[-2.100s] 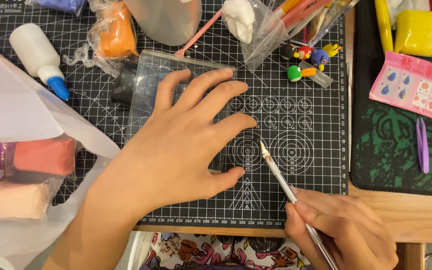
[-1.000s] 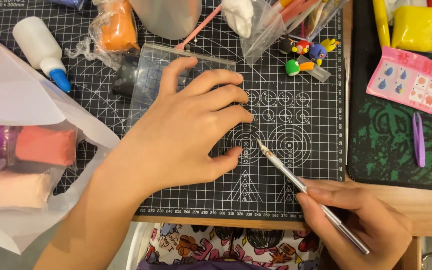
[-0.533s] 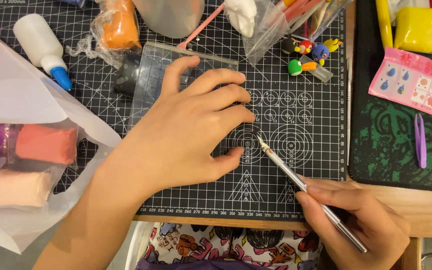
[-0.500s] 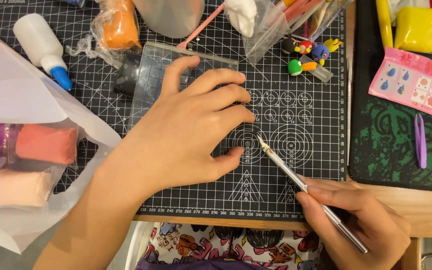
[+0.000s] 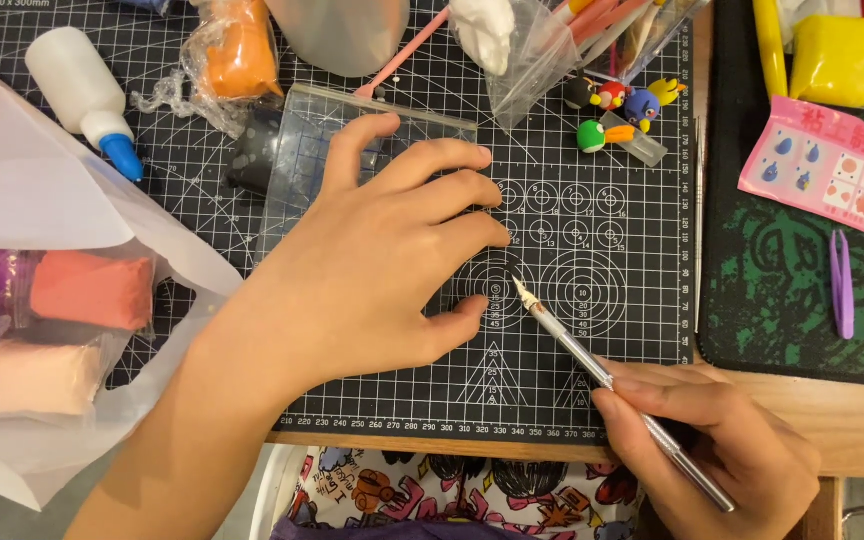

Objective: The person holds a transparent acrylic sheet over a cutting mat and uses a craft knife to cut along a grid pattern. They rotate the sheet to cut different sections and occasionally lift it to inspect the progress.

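The craft knife [image 5: 612, 385] is a slim, silvery metal rod with a short pointed blade, and its tip rests on the black gridded cutting mat [image 5: 592, 330], right at the printed concentric rings. The right hand [image 5: 712, 450] pinches it low on the shaft like a pen, fingers [image 5: 652, 385] curled closed around the handle, so the blade slants up and away from the near edge of the mat.

What worries me is how close that tip sits to the left hand [image 5: 372, 270]. That hand lies flat and spread on the mat, fingers stretched out and gripping nothing I can see; its thumb is just beside the blade point. A slip or a push towards the palm could nick the thumb. Whether anything small lies under the palm I cannot tell. The long grip so far from the tip may also let the point wander.

Beyond the left hand, towards the far side of the mat, lie a clear zip bag [image 5: 352, 140], an orange lump in plastic wrap [image 5: 242, 55] and a white glue bottle with a blue nozzle [image 5: 87, 95]. At the far right corner of the mat stand tiny coloured clay figures [image 5: 617, 105]. Off the mat's left edge a bag holds pink and purple clay blocks [image 5: 62, 320]; off its right edge are purple tweezers [image 5: 840, 285] and a pink card [image 5: 832, 165] on the table [image 5: 852, 430].
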